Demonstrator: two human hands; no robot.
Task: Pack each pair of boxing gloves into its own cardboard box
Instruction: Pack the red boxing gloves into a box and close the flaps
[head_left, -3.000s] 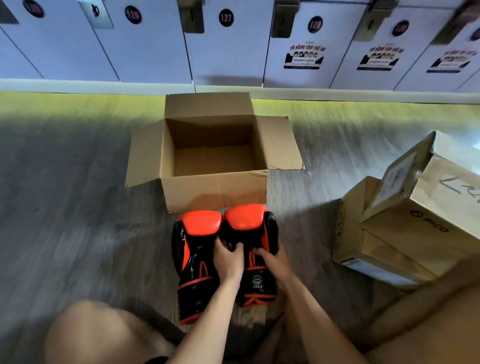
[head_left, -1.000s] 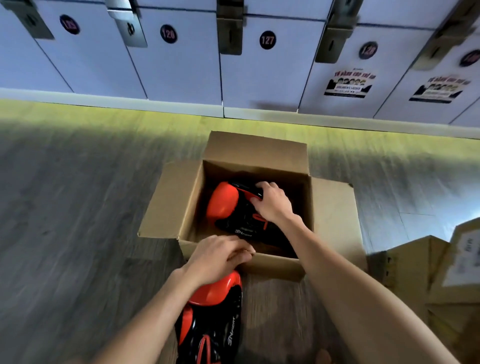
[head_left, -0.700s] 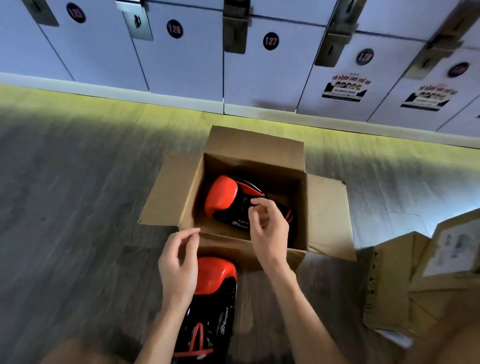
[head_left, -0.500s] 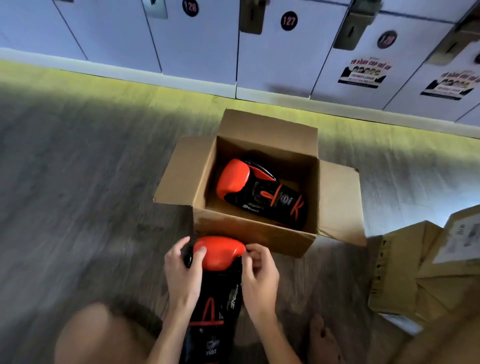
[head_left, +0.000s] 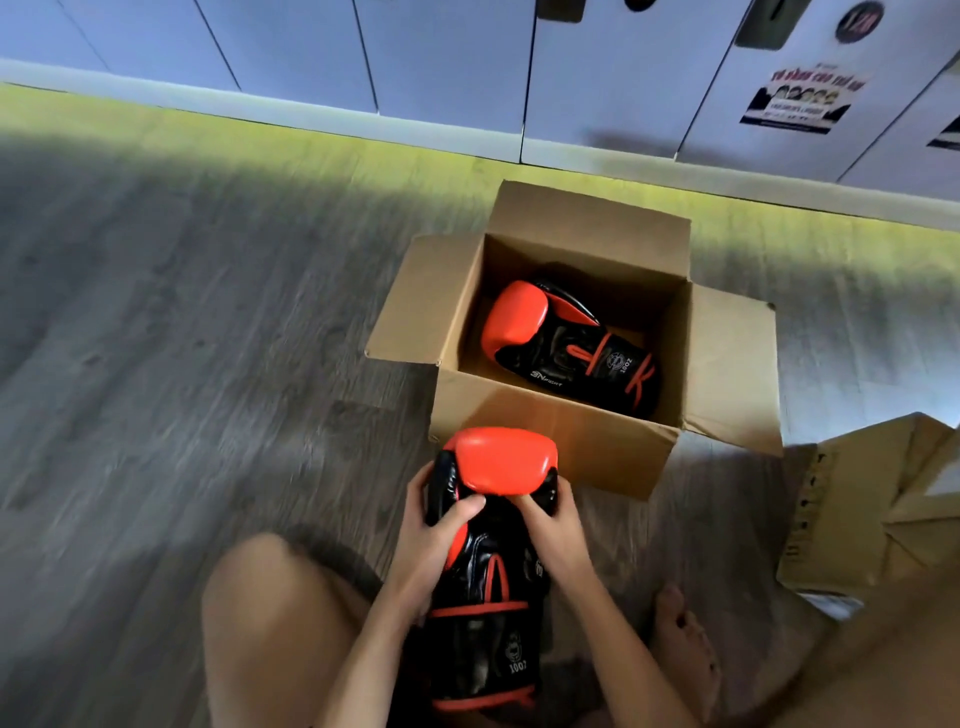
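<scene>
Floor (head_left: 208, 338): left hand (head_left: 431, 535), right hand (head_left: 556, 530) hold glove (head_left: 488, 597), padding toward box (head_left: 550, 441).

We are seeing one orange-and-black glove (head_left: 566, 343) lying inside the open cardboard box (head_left: 545, 441), the second glove (head_left: 488, 597) pointing its padding at the near wall.

Left hand (head_left: 435, 535), right hand (head_left: 558, 530), both curled round glove (head_left: 501, 460), forearms converging

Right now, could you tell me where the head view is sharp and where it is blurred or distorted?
Head view: the boxed glove and the held glove are sharp, print legible; floor at left motion-smeared; bright yellow strip below the lockers, the rest shaded; wide lens slants locker edges.
</scene>
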